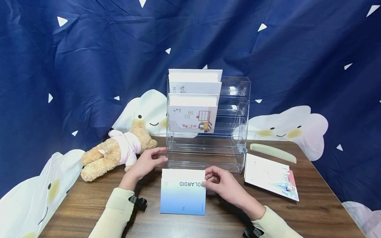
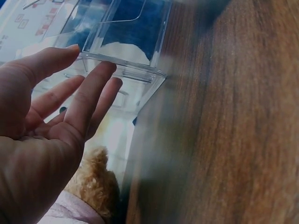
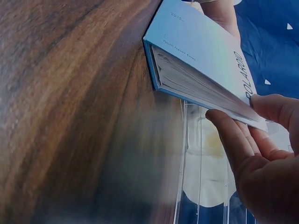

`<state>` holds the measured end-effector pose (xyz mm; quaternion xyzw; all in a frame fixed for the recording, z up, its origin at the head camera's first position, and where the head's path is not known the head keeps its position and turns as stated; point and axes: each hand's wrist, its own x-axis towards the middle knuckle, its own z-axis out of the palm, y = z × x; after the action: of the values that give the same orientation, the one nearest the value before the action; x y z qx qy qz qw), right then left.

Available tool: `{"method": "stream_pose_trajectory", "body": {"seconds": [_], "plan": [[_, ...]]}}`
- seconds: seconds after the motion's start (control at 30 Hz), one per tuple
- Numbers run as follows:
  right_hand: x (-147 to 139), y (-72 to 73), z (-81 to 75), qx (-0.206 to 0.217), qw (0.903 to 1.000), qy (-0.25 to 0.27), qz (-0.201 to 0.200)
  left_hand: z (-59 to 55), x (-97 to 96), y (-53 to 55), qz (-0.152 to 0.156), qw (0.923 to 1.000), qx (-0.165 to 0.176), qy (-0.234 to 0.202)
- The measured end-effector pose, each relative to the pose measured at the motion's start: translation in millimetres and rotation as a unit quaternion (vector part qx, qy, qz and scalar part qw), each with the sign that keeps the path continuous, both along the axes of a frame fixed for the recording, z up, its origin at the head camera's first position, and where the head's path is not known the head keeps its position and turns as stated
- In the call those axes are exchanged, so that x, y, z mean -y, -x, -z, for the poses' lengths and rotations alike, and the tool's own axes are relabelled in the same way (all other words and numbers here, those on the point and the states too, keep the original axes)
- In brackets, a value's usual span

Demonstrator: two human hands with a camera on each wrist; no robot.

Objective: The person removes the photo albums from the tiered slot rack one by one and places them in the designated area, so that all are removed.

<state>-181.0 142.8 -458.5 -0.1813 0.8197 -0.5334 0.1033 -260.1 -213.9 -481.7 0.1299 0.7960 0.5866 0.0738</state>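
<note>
In front of the clear tiered rack (image 1: 205,157) is a blue-and-white photo album (image 1: 183,195) with POLAROID on its cover. My right hand (image 1: 223,185) pinches its far right corner; the right wrist view shows the thumb on the cover of the album (image 3: 201,51) and fingers beneath. With fingers extended, my left hand (image 1: 148,162) is at the rack's lower left side. In the left wrist view, the fingertips of the left hand (image 2: 60,102) meet or nearly meet the clear edge of the rack (image 2: 121,63); contact is hard to tell.
White illustrated books (image 1: 191,119) stand in the rack's left half. A teddy bear (image 1: 119,150) in a pale top lies to the left. On the right are a pale green comb (image 1: 273,152) and another illustrated book (image 1: 268,175). A dark blue curtain (image 1: 190,33) hangs behind the wooden table (image 1: 321,205).
</note>
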Motion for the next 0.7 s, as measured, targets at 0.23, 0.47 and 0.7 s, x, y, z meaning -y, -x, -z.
{"method": "stream_pose_trajectory", "body": {"seconds": [0.23,0.47,0.7], "plan": [[3.1,0.5,1.3,-0.019,0.9997,0.003,0.012,-1.0,0.5,-1.0,-0.003,1.0000,0.000,0.008],[6.5,2.5,5.6,-0.025,0.9995,-0.008,0.019,-2.3,1.5,-0.2,-0.006,0.9991,-0.021,0.037],[9.1,2.5,7.2,-0.028,0.9995,0.004,0.015,-3.2,0.8,-2.0,-0.004,0.9989,-0.025,0.041]]}}
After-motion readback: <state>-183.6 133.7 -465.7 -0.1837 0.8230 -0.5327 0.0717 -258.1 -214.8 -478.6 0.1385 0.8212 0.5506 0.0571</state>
